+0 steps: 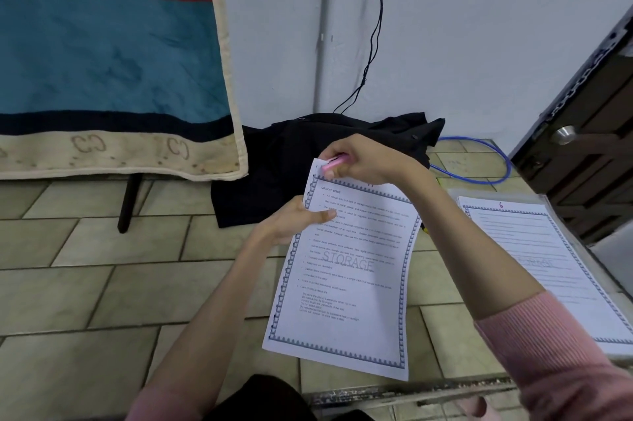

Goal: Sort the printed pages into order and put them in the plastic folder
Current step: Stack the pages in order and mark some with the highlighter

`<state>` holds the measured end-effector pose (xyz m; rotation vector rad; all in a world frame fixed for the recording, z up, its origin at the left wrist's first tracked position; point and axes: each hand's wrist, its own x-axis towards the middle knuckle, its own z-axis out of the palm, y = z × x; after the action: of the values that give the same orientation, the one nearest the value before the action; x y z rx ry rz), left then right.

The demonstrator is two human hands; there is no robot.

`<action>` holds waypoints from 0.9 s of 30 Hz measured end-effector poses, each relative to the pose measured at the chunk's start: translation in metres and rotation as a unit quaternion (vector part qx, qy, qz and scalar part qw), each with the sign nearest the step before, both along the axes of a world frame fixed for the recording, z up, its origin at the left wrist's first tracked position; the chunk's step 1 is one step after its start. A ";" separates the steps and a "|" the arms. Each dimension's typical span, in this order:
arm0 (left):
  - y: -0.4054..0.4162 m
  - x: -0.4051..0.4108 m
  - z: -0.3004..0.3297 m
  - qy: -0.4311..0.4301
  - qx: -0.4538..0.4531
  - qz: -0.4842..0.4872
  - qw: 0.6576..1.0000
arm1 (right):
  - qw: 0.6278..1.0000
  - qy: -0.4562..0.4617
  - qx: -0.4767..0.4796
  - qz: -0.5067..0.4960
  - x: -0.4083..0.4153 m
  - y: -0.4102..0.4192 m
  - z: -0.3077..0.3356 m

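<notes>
Matt white paper page (pixel 346 270), fuzzy woven blanket (pixel 102 54), smooth glazed floor tiles (pixel 85 283), shiny metal doorknob (pixel 564 135).

The held page (pixel 346 270) hangs above the floor (pixel 85 283). Left of it hangs a blanket (pixel 102 54); behind it a cloth heap (pixel 291 153) lies against the wall (pixel 462 26). Right of it, another page (pixel 548 266) lies on the desk (pixel 455 386), with a door (pixel 589 146) beyond.
</notes>
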<state>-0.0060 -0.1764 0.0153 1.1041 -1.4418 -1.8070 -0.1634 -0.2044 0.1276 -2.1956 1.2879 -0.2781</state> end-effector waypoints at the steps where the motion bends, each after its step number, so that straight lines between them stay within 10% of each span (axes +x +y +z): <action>1: 0.000 0.000 0.000 0.001 -0.001 0.001 1.000 | 1.000 0.005 0.002 -0.001 0.000 -0.001 0.000; 27: -0.005 -0.001 -0.026 -0.002 0.023 0.035 0.999 | 0.998 -0.013 -0.050 -0.024 0.007 -0.003 -0.037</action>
<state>-0.0071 -0.1814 -0.0109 1.1684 -1.3531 -1.7976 -0.1561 -0.2072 0.0905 -2.2398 1.3404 -0.3960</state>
